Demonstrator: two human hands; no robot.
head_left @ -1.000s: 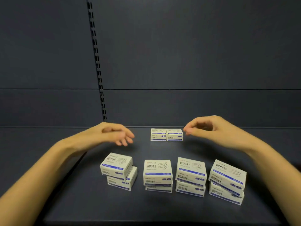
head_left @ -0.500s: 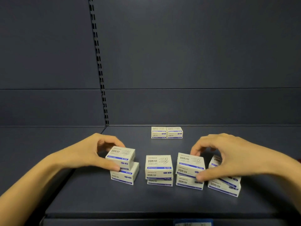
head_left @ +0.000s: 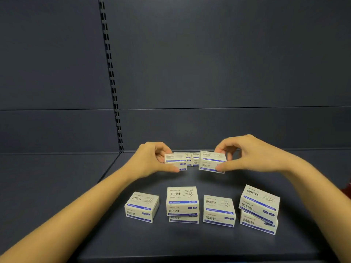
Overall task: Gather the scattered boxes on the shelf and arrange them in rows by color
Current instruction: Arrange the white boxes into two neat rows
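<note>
The dark shelf [head_left: 190, 242] carries small white cardboard paper-clip boxes, every one closed, so the contents are hidden. Each has a blue band across lid and front.

The left hand [head_left: 150, 161] pinches the left-hand box [head_left: 176, 161], thumb on its near lower edge and fingers curled over the far top. The right hand [head_left: 252, 156] pinches the right-hand box [head_left: 212, 161] the same way, and this box is slightly tilted. The two held boxes are near each other but apart. In the gap between them the back pair [head_left: 193, 158] shows, standing side by side at the rear of the shelf and partly covered.

Along the front, from the left, stand:
- the left single box [head_left: 141, 206]
- the centre stack [head_left: 182, 201] of two, with the lower box peeping out under the front
- the right single box [head_left: 218, 210]
- the right stack [head_left: 259, 205] of two, its top box askew on the lower

The lids carry 回形针 in black beside a line drawing of paper clips. On the centre stack the words "PAPER CLIPS" can be read beneath. The brand line above the characters and the number on the blue band are too small to read surely.

Behind the shelf is a grey back panel [head_left: 218, 73] with a slotted upright [head_left: 112, 82]
</note>
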